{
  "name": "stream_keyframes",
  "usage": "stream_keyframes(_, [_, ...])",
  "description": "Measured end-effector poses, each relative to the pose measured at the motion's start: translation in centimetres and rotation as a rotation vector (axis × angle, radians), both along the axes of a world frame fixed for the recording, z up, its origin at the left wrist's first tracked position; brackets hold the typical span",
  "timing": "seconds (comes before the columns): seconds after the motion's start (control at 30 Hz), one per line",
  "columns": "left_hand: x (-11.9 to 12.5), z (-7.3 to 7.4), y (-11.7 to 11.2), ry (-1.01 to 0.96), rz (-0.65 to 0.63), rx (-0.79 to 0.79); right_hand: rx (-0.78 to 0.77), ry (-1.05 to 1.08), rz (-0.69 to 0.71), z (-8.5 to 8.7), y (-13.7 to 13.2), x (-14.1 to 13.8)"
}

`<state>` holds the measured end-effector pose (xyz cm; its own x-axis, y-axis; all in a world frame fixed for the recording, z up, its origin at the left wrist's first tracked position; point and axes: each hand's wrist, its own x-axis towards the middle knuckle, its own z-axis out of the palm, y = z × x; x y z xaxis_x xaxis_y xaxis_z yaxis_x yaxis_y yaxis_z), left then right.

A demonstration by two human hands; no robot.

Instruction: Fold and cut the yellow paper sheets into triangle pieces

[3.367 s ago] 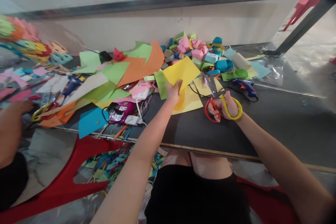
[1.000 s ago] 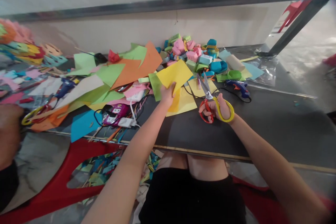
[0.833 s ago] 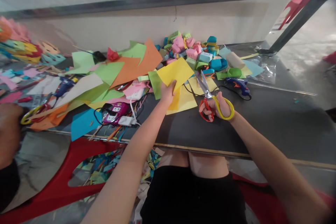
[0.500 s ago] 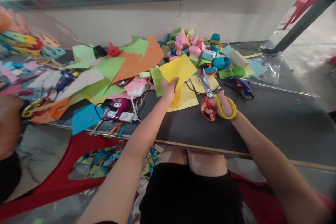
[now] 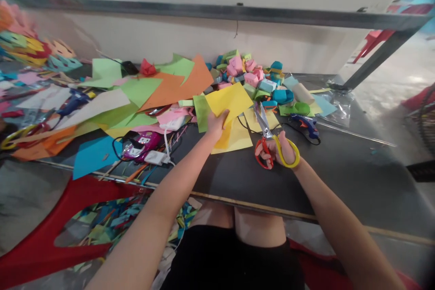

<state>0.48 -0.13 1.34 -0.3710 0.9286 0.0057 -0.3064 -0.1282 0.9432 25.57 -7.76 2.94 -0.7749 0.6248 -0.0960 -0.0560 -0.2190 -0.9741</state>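
My left hand (image 5: pixel 217 124) is closed on the near edge of a sheet of yellow paper (image 5: pixel 231 99), raised a little over the table. Under it lie pale yellow paper (image 5: pixel 239 140) and a green sheet (image 5: pixel 201 111). My right hand (image 5: pixel 277 148) grips scissors (image 5: pixel 263 120) with one red and one yellow handle loop. Their blades are parted and point away from me, just right of the yellow paper. Beyond the blades is a heap of small folded paper pieces (image 5: pixel 249 74) in pink, green and blue. A blue glue gun (image 5: pixel 306 127) lies right of the scissors.
Orange sheets (image 5: pixel 163 90), other coloured papers and a purple power strip (image 5: pixel 142 145) cover the table's left part. Another glue gun (image 5: pixel 73 102) lies there. A metal bar (image 5: pixel 170 10) crosses behind. Paper scraps (image 5: pixel 105 222) fill the floor beside a red chair (image 5: pixel 37 235).
The view has tilted up and shifted slightly, so the table sits lower in the picture. Both hands keep their hold on the paper and scissors. The other person's arm at left has mostly left view.
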Motion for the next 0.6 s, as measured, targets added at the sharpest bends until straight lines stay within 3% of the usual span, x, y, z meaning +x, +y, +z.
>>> stream_keyframes(0.1, [0.0,0.14,-0.11,-0.066,-0.059,0.032,-0.02,0.005,-0.001,-0.02,-0.01,0.14])
stream_keyframes(0.6, [0.24,0.67,-0.1,-0.058,-0.064,-0.023,-0.004,-0.015,-0.018,0.19,-0.01,0.24])
